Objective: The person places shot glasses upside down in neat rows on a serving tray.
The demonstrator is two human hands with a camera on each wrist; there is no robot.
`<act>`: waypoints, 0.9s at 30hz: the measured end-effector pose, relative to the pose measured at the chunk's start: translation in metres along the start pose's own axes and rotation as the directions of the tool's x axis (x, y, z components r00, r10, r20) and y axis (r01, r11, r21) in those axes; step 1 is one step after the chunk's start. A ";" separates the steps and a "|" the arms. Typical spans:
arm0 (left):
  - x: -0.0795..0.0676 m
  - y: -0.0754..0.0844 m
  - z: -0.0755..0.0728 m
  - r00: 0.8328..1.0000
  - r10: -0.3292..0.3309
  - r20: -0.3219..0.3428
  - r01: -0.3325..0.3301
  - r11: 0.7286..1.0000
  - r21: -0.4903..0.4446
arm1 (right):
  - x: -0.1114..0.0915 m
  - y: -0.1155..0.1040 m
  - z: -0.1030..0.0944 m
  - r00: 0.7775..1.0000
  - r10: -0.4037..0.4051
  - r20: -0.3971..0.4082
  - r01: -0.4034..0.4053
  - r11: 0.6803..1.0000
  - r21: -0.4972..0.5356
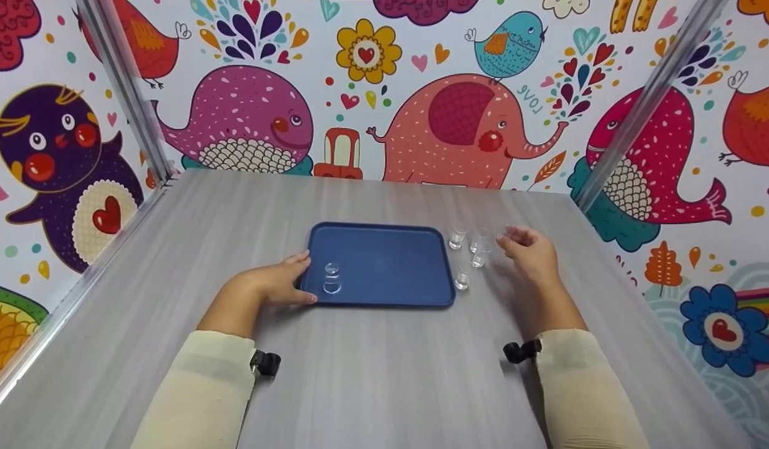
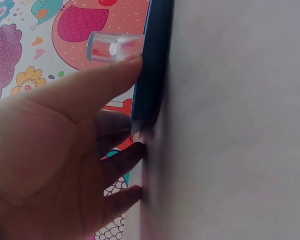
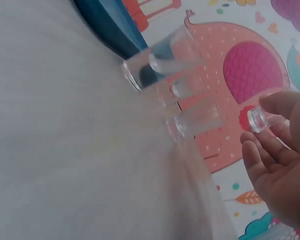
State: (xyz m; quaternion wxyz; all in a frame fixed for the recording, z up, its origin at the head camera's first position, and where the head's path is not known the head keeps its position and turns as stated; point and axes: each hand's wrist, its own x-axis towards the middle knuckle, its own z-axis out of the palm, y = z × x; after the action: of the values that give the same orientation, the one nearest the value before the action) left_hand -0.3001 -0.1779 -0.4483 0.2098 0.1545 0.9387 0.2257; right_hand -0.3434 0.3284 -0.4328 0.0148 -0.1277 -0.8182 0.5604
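A blue rectangular tray (image 1: 384, 262) lies on the table. My left hand (image 1: 278, 279) grips its left end, the thumb on the rim near the front corner and the fingers along the side. One clear shot glass (image 1: 332, 280) stands on the tray, close to that hand; the left wrist view shows the same glass (image 2: 112, 47) beyond the thumb. My right hand (image 1: 532, 252) is raised to the right of the tray. Between its thumb and fingers it pinches another small clear shot glass (image 3: 258, 120).
Several more clear shot glasses (image 1: 461, 280) stand on the table just right of the tray, between it and my right hand. The grey table (image 1: 372, 374) ends at a wall with cartoon animals (image 1: 459, 131). Metal posts (image 1: 646, 106) rise at both back corners.
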 end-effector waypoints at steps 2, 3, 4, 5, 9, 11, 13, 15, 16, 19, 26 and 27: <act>-0.001 0.001 0.000 1.000 -0.001 0.001 0.001 1.000 -0.002 | -0.003 -0.005 0.008 0.999 -0.044 -0.008 0.044 0.999 -0.027; -0.001 0.001 0.000 1.000 -0.004 0.003 0.004 1.000 -0.001 | -0.004 -0.008 0.012 0.998 -0.061 -0.012 0.060 0.998 -0.031; -0.001 0.001 0.000 1.000 -0.008 0.004 0.008 1.000 -0.002 | -0.005 -0.011 0.016 0.997 -0.076 -0.014 0.076 0.997 -0.032; -0.001 0.001 0.000 1.000 -0.010 0.005 0.010 1.000 -0.001 | -0.006 -0.014 0.021 0.995 -0.095 -0.014 0.094 0.995 -0.026; 0.000 0.001 -0.001 1.000 0.008 0.007 -0.008 1.000 0.013 | -0.009 -0.025 0.041 0.984 -0.177 0.004 0.177 0.984 0.008; 0.000 0.000 -0.002 1.000 0.023 0.006 -0.023 0.999 0.022 | -0.011 -0.030 0.052 0.975 -0.222 0.013 0.222 0.975 0.027; 0.001 0.000 -0.003 0.999 0.037 0.005 -0.037 0.999 0.030 | -0.014 -0.035 0.063 0.969 -0.247 0.024 0.246 0.969 0.039; 0.000 -0.001 -0.003 0.999 0.040 0.004 -0.040 0.999 0.034 | -0.018 -0.039 0.075 0.964 -0.264 0.042 0.263 0.964 0.039; 0.000 -0.001 -0.003 0.999 0.039 0.005 -0.039 0.999 0.033 | -0.020 -0.041 0.081 0.961 -0.270 0.054 0.268 0.963 0.034; 0.000 -0.001 -0.003 0.999 0.040 0.009 -0.040 0.999 0.032 | -0.028 -0.048 0.098 0.955 -0.281 0.097 0.279 0.960 0.035; 0.002 0.000 -0.002 1.000 0.030 0.008 -0.031 0.999 0.029 | -0.042 -0.062 0.134 0.927 -0.339 0.160 0.327 0.940 0.095; 0.002 0.000 -0.001 1.000 0.026 0.010 -0.026 0.999 0.029 | -0.043 -0.064 0.138 0.923 -0.346 0.168 0.333 0.938 0.098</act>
State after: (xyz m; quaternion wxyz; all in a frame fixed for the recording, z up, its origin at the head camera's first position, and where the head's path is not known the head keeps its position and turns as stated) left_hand -0.3023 -0.1773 -0.4480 0.2091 0.1707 0.9388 0.2140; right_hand -0.3375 0.1712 -0.4198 0.0409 0.0685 -0.8063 0.5861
